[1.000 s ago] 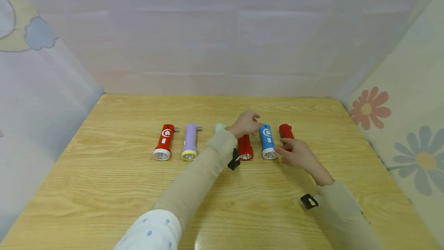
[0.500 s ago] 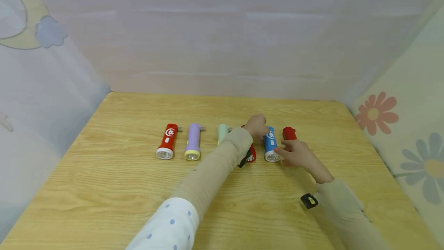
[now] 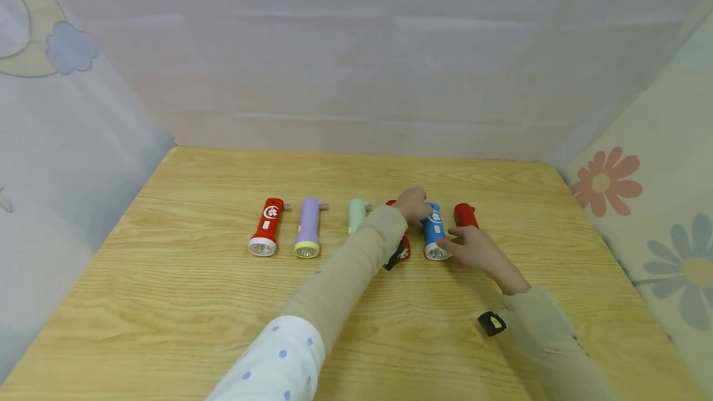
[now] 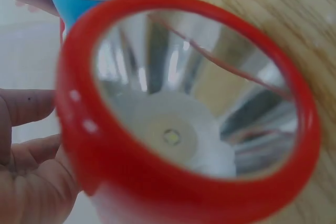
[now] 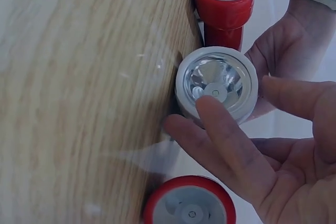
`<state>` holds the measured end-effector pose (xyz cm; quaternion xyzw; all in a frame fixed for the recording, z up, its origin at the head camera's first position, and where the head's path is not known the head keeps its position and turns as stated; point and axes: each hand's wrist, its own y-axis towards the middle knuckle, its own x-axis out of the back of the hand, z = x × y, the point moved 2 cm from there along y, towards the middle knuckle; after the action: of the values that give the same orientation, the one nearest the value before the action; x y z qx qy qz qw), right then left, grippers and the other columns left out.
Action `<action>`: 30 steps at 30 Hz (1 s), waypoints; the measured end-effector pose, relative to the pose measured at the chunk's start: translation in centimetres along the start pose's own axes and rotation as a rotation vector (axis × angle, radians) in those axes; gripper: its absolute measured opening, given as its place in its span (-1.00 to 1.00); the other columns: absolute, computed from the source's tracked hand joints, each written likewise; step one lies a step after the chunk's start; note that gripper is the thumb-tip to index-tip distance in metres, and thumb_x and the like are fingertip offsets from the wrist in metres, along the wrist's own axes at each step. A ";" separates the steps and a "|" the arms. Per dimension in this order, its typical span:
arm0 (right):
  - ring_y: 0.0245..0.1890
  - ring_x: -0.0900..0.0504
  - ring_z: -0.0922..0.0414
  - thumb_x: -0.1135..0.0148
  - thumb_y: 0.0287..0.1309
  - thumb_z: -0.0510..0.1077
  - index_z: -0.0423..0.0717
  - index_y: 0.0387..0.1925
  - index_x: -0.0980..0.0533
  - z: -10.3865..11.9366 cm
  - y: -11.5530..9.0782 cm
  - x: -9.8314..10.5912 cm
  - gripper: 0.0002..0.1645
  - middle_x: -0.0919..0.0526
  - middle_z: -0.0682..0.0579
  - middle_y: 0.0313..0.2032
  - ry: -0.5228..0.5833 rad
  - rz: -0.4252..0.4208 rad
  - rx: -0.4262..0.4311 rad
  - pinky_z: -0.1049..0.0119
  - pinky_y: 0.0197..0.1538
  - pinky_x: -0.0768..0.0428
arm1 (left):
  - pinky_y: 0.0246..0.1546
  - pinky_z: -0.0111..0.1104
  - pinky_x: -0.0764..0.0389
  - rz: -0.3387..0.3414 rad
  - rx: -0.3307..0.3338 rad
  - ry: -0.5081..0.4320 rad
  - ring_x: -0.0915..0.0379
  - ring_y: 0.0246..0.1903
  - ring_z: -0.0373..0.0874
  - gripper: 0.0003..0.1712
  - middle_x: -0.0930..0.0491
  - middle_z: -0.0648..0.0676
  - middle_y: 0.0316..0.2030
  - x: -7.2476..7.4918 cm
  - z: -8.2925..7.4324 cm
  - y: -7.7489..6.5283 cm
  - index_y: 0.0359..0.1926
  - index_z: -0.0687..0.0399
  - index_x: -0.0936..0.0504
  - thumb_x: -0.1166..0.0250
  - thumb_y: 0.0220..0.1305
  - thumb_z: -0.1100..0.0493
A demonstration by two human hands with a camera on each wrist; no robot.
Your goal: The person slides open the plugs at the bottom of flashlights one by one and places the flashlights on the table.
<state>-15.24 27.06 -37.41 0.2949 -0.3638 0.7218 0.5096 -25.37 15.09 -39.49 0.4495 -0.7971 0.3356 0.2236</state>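
In the head view, a blue flashlight [image 3: 432, 234] lies with its white-rimmed lens towards me. My left hand [image 3: 413, 205] reaches across from the left and grips its tail end from above, the fingertips hidden. At the lens end is my right hand [image 3: 473, 247], loosely spread, fingers around the white rim [image 5: 181, 85] in the right wrist view. A red flashlight [image 3: 406, 249] lies under my left wrist, mostly hidden; its red lens head [image 4: 79, 114] fills the left wrist view. Another red flashlight [image 3: 465, 215] sits right of the blue one, partly covered by my right hand.
Leftward along the same row lie a mint green flashlight [image 3: 356, 212], partly behind my left sleeve, a purple flashlight [image 3: 309, 221] and a red flashlight [image 3: 267, 224] with a white rim. Prongs stick out from their tail ends. Printed cloth walls border the wooden table [image 3: 167, 302].
My left hand has moved right and down onto the tail of the blue flashlight, its fingers bending more. My right hand has stayed nearly in place. The head view has shifted slightly.
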 end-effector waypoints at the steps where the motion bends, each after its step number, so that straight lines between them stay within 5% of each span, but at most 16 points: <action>1: -0.11 -0.52 -0.22 -0.09 0.22 -0.06 -0.60 0.01 -0.34 0.0 0.0 0.0 -0.39 -0.53 -0.41 -0.13 0.003 -0.005 0.004 -0.05 -0.08 -0.48 | -0.60 -0.47 -0.55 -0.001 0.004 0.000 -0.54 -0.63 -0.19 -0.49 -0.48 0.21 -0.01 -0.1 0.0 0.0 0.20 0.29 -0.32 -0.07 0.22 0.26; 12: -0.27 -0.61 -0.08 -0.06 0.23 -0.19 -0.60 0.00 -0.36 0.0 -0.3 -0.4 -0.51 -0.57 -0.36 -0.19 0.121 -0.004 0.013 0.05 -0.16 -0.54 | -0.65 -0.48 -0.53 0.001 0.014 -0.064 -0.52 -0.58 -0.17 -0.55 -0.47 0.21 -0.01 -0.9 0.2 0.1 0.17 0.30 -0.37 -0.06 0.25 0.29; 19: -0.46 -0.64 -0.01 -0.02 0.25 -0.26 -0.63 0.02 -0.32 -0.1 -0.1 -0.8 -0.54 -0.57 -0.39 -0.21 0.219 0.009 0.002 0.21 -0.39 -0.61 | -0.67 -0.48 -0.52 -0.006 0.017 -0.056 -0.50 -0.61 -0.17 -0.58 -0.50 0.19 -0.08 -0.9 0.3 0.1 0.13 0.30 -0.41 -0.07 0.24 0.29; 30: -0.44 -0.64 -0.03 -0.04 0.24 -0.28 -0.65 0.05 -0.26 -0.1 -0.2 -1.1 -0.50 -0.54 -0.43 -0.19 0.258 -0.003 -0.019 0.19 -0.37 -0.61 | -0.62 -0.50 -0.49 -0.068 -0.026 -0.036 -0.45 -0.52 -0.19 -0.69 -0.54 0.13 -0.24 -0.7 0.2 -0.4 -0.01 0.29 -0.50 -0.11 0.22 0.27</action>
<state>-14.69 26.65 -38.33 0.1950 -0.3016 0.7495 0.5561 -24.69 15.20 -39.92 0.4795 -0.7895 0.3091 0.2263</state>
